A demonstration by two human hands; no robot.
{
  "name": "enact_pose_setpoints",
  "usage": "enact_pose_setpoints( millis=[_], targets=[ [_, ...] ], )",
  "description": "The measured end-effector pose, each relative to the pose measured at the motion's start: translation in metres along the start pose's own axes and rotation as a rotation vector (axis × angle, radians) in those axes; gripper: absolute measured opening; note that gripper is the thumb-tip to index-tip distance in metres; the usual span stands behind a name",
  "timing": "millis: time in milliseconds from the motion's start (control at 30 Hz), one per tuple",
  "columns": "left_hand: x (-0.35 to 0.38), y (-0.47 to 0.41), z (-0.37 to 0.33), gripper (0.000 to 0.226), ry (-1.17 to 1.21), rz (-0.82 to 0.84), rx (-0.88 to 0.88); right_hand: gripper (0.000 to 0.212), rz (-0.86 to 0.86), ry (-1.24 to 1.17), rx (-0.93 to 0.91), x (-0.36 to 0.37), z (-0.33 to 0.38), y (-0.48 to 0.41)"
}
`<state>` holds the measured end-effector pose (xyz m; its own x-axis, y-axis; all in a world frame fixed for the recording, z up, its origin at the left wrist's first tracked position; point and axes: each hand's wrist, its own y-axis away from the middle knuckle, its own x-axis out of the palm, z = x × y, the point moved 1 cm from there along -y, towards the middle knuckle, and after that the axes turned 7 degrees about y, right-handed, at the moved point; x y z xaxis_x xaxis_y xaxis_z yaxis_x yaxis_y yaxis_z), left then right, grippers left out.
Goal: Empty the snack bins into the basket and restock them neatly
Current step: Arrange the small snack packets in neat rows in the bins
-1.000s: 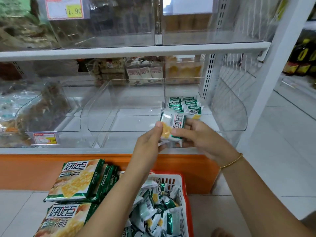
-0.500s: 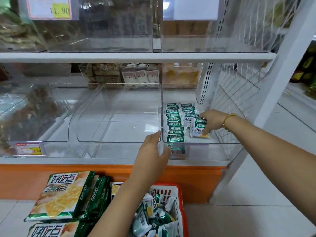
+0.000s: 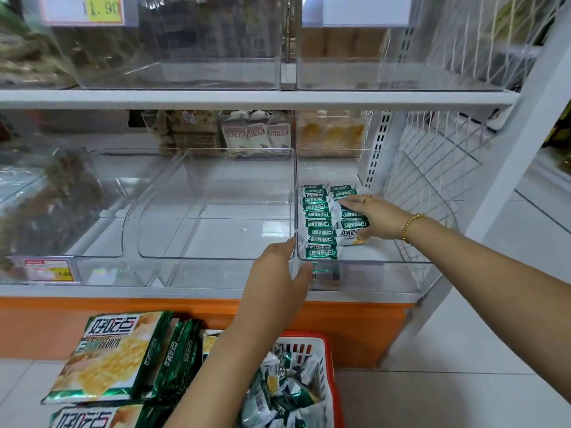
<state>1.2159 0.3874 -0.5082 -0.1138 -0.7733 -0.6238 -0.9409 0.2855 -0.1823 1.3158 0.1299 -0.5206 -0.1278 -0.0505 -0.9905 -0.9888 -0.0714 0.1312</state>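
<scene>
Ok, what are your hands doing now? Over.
Right hand rests on packet rows in right bin. Left hand at bin's front corner. Nothing blocking.

A yellow-and-pink price tag (image 3: pixel 83 9) hangs far left at the top. A white shelf board (image 3: pixel 216 99) runs across below it. A small price label (image 3: pixel 49 270) sits near left. At right, a wire mesh panel (image 3: pixel 432 168) stands beside a perforated upright (image 3: pixel 378 149). An orange plinth (image 3: pixel 92 319) meets the white tiled floor (image 3: pixel 463 350).
</scene>
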Motion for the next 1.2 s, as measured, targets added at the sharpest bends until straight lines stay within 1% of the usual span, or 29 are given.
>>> enact_pose_setpoints(
  millis=[100,233,367,433,467,500,533,600,633,667,700,800,900,933,967,1033,1100,1133,1200],
  targets=[
    [0.001,0.003,-0.001,0.05,0.013,0.006,0.008,0.086,0.139,0.026,-0.011,0.006,0.003,-0.002],
    [0.0,0.005,0.0,0.052,0.013,0.021,0.031,0.084,0.21,0.061,0.009,0.007,0.008,-0.002],
    [-0.004,0.01,0.003,0.052,0.04,0.039,0.048,0.091,0.175,0.067,0.026,0.003,0.013,0.0],
    [-0.008,0.016,0.005,0.052,0.054,0.029,0.037,0.094,0.132,0.025,0.052,-0.001,0.016,0.006],
    [-0.011,0.02,0.007,0.052,0.061,0.017,0.03,0.093,0.09,-0.013,0.077,-0.005,0.019,0.012],
    [-0.014,0.023,0.01,0.05,0.068,0.007,0.021,0.086,0.023,-0.058,0.105,-0.012,0.023,0.021],
    [-0.016,0.026,0.014,0.046,0.072,-0.008,0.015,0.073,-0.071,-0.11,0.136,-0.02,0.027,0.032],
    [-0.021,0.035,0.024,0.031,0.059,-0.044,0.005,0.032,-0.313,-0.219,0.159,-0.031,0.041,0.057],
    [-0.023,0.04,0.029,0.019,0.039,-0.053,-0.001,0.018,-0.382,-0.26,0.137,-0.032,0.054,0.071],
    [-0.025,0.045,0.036,0.012,0.017,-0.054,-0.013,0.016,-0.401,-0.266,0.083,-0.031,0.07,0.085],
    [-0.026,0.051,0.043,0.016,-0.016,-0.038,-0.032,0.017,-0.372,-0.267,0.008,-0.027,0.087,0.097],
    [-0.025,0.072,0.068,0.026,-0.136,0.077,-0.125,0.016,-0.187,-0.323,-0.221,-0.006,0.142,0.124],
    [-0.023,0.094,0.095,0.023,-0.348,0.192,-0.2,0.01,-0.028,-0.232,-0.379,0.036,0.183,0.133],
    [-0.021,0.102,0.105,0.018,-0.388,0.249,-0.24,0.012,0.019,-0.2,-0.411,0.055,0.194,0.134],
    [-0.019,0.111,0.114,0.016,-0.406,0.306,-0.282,0.023,0.072,-0.184,-0.418,0.076,0.203,0.134],
    [-0.016,0.129,0.132,0.021,-0.433,0.394,-0.34,0.053,0.16,-0.176,-0.417,0.118,0.217,0.133],
    [-0.014,0.146,0.144,0.026,-0.45,0.47,-0.359,0.078,0.188,-0.18,-0.424,0.149,0.225,0.134],
    [-0.013,0.153,0.149,0.03,-0.452,0.504,-0.345,0.085,0.199,-0.19,-0.431,0.16,0.229,0.135],
    [-0.012,0.166,0.154,0.035,-0.472,0.552,-0.312,0.093,0.194,-0.203,-0.453,0.177,0.234,0.137]
  ],
)
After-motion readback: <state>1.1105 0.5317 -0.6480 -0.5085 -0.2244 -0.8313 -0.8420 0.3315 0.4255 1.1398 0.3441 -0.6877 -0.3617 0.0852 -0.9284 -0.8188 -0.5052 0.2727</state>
